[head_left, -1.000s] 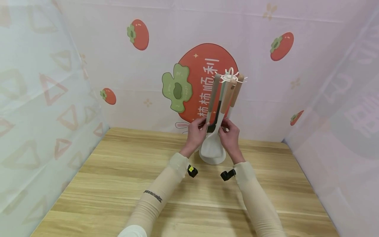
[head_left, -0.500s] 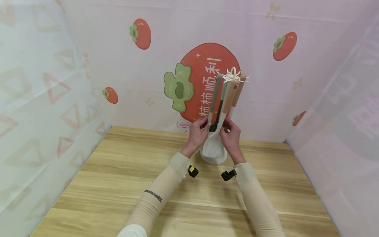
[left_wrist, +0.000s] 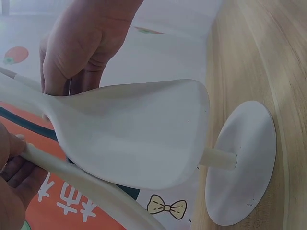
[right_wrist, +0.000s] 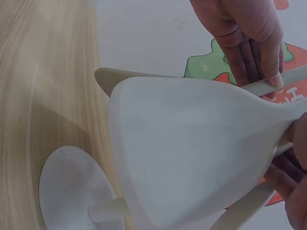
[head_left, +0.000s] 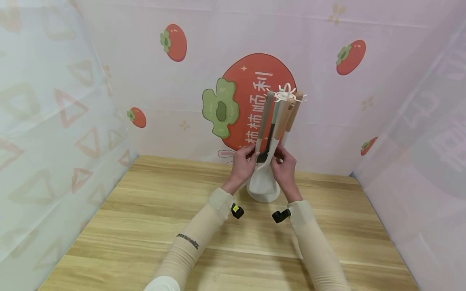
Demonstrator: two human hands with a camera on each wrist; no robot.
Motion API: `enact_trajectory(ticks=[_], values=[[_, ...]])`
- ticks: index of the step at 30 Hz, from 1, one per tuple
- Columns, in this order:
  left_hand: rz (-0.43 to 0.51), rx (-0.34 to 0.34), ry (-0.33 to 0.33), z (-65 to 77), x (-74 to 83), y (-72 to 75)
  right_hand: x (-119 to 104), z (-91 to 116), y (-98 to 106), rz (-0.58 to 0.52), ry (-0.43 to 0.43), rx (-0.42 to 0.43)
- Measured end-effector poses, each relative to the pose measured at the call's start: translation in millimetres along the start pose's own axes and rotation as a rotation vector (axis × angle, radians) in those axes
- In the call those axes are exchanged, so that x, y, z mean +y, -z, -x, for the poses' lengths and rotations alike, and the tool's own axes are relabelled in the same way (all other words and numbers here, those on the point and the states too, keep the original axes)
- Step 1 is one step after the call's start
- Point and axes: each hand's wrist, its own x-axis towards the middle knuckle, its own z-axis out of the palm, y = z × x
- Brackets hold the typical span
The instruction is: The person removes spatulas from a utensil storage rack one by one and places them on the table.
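Observation:
A white utensil rack (head_left: 284,95) with a round base (head_left: 263,198) stands upright, with kitchen utensils hanging around it. At the front is a white turner (head_left: 263,180) with a wooden handle, its broad blade facing me. My left hand (head_left: 243,163) pinches the pale shaft of a grey-handled utensil (head_left: 265,115) on the left side; its head is mostly hidden behind the turner. On the other side, my right hand (head_left: 284,166) grips the pale shaft of a wooden-handled utensil (head_left: 294,111), its fingers partly behind the turner. A dark utensil (head_left: 270,137) with a green handle hangs behind.
The rack stands on a wooden table (head_left: 167,218) near its back edge. Behind it hangs a pale cloth (head_left: 316,133) printed with red persimmons. More printed cloth walls (head_left: 51,121) enclose the left and right sides. Small black cameras (head_left: 237,210) sit on the wrists.
The head view has shifted slightly, so the whole scene sits a little further right. Both hands stay on the same utensils.

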Motion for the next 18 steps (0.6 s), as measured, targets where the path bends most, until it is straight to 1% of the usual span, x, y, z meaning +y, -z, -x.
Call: enact_trajectory(ticks=[5,9,16,18], values=[[-0.002,0.004,0.006,-0.3,0.4,0.9,-0.1,-0.3,-0.3,0.002,-0.001,-0.002],[0.014,0.004,0.009,-1.4,1.9,1.7,0.5,-0.8,0.1,0.008,0.003,0.005],[0.047,-0.007,0.060,-2.9,5.2,5.3,1.5,-0.3,1.0,-0.004,0.000,0.006],[0.058,-0.005,0.064,-3.6,5.9,6.1,1.8,-0.1,1.0,-0.005,-0.001,0.008]])
